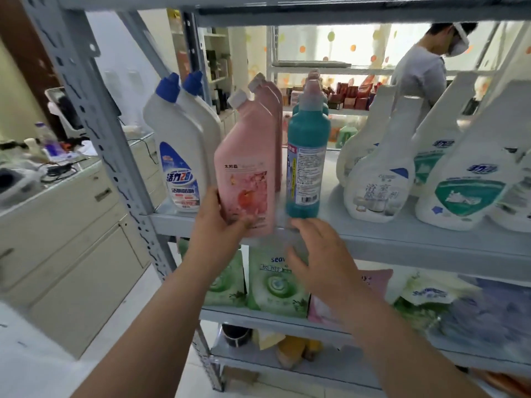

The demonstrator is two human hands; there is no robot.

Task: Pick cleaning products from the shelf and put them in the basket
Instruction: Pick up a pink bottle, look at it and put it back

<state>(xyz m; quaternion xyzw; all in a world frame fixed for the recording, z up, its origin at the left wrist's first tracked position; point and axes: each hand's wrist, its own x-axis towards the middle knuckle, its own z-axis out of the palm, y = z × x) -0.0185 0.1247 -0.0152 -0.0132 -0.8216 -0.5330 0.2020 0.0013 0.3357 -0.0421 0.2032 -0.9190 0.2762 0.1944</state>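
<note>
One pink bottle (244, 173), pale cap, gripped by left hand (221, 224); right hand (321, 254) loosely spread.

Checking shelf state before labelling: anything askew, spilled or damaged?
Only the front pink bottle: it is out of its row, with its base overhanging the front edge of the shelf. The left hand grips it, so it looks mid-pick, not fallen. No spill or damage shows.

shelf (402, 242): I read left to right: bent-neck bottles (178, 156), held bottle (247, 173), tube bottles (307, 156), wide-based bottles (376, 182).
held bottle: front edge, in left hand (218, 225).
right hand (321, 254): below tube bottles.
pouches (275, 282): under that shelf.
</note>
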